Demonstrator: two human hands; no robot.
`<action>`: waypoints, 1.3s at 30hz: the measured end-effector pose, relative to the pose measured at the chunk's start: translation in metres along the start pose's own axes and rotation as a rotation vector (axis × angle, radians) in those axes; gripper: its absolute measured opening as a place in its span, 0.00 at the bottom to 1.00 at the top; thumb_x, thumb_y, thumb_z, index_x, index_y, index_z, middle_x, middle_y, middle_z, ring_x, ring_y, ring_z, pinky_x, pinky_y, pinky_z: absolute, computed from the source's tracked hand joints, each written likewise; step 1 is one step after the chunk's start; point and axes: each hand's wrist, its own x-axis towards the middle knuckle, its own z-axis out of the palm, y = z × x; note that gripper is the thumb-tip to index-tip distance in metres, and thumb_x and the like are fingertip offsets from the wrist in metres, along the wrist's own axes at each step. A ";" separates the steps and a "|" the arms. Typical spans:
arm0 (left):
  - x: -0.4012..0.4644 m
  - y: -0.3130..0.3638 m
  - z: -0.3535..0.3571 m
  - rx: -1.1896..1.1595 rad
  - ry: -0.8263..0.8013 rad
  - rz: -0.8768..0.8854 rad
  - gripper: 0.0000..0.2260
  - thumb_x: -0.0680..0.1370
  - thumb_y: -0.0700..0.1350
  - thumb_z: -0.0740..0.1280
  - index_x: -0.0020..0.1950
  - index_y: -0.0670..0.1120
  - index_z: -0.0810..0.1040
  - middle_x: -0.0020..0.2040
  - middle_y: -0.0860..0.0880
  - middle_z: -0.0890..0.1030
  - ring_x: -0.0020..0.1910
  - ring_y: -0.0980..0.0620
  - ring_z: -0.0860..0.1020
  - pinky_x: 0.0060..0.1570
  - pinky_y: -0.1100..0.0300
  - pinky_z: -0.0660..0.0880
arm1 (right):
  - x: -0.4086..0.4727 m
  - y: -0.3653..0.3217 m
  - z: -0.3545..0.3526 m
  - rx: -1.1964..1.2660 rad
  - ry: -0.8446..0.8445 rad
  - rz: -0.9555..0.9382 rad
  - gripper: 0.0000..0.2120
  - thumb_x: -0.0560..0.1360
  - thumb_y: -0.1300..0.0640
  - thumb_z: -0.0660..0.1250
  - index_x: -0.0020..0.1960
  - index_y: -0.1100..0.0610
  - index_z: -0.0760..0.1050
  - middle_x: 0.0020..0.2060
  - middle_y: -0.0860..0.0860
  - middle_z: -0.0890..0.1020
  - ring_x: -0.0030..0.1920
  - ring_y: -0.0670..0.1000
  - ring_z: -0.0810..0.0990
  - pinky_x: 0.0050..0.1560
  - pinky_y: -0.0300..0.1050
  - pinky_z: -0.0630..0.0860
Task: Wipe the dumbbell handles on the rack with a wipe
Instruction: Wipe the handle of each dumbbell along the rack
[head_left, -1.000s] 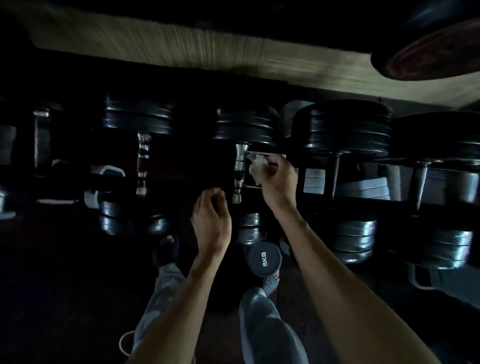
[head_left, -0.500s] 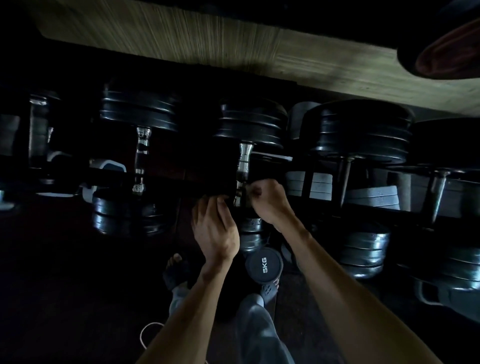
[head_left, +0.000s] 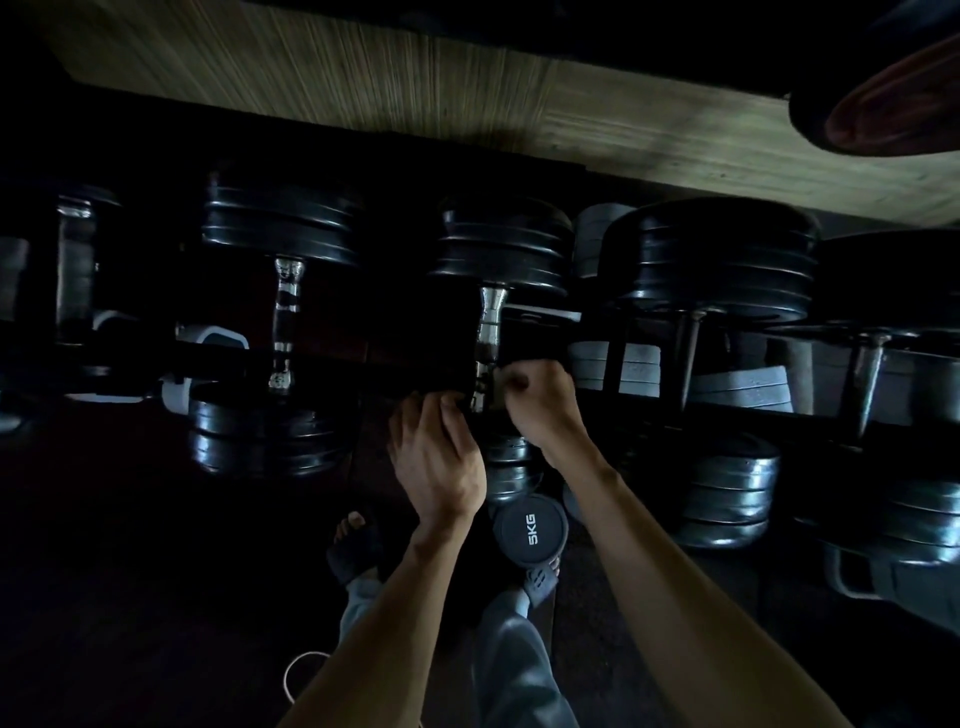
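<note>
Dim rack (head_left: 644, 410) w/ several black dumbbells; the middle dumbbell (head_left: 501, 249) has a chrome handle (head_left: 488, 332) running down toward the person. Since 1 s ago the right hand (head_left: 540, 405) has slid from the handle's upper part to its near end, so one full pass looks done. Right fingers are curled tight at the handle; the wipe (head_left: 496, 397), white a sec ago, is barely visible now, prob. balled inside. Left hand (head_left: 436, 457) rests just beside, fingertips curled onto the dark rail edge, steadying. Next handle left (head_left: 285, 322) seems untouched.
</note>
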 end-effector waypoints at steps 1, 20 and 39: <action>0.000 0.000 0.000 -0.003 0.002 -0.002 0.21 0.79 0.51 0.50 0.50 0.48 0.82 0.51 0.48 0.81 0.54 0.46 0.76 0.55 0.57 0.67 | 0.005 -0.006 0.000 0.043 0.080 -0.016 0.10 0.81 0.56 0.66 0.48 0.59 0.84 0.38 0.51 0.85 0.34 0.45 0.79 0.27 0.27 0.68; -0.001 0.001 0.000 -0.053 0.003 -0.016 0.22 0.80 0.53 0.48 0.49 0.49 0.81 0.49 0.49 0.81 0.53 0.47 0.76 0.53 0.50 0.72 | 0.032 -0.032 0.003 0.162 0.393 -0.329 0.05 0.76 0.62 0.72 0.42 0.58 0.83 0.39 0.48 0.85 0.40 0.44 0.83 0.40 0.33 0.76; 0.000 0.002 -0.002 -0.072 -0.012 -0.020 0.21 0.79 0.52 0.50 0.49 0.48 0.81 0.49 0.49 0.82 0.54 0.48 0.76 0.53 0.49 0.73 | 0.006 -0.007 0.001 0.000 0.036 -0.355 0.02 0.75 0.62 0.74 0.44 0.59 0.85 0.39 0.45 0.84 0.36 0.34 0.80 0.37 0.25 0.71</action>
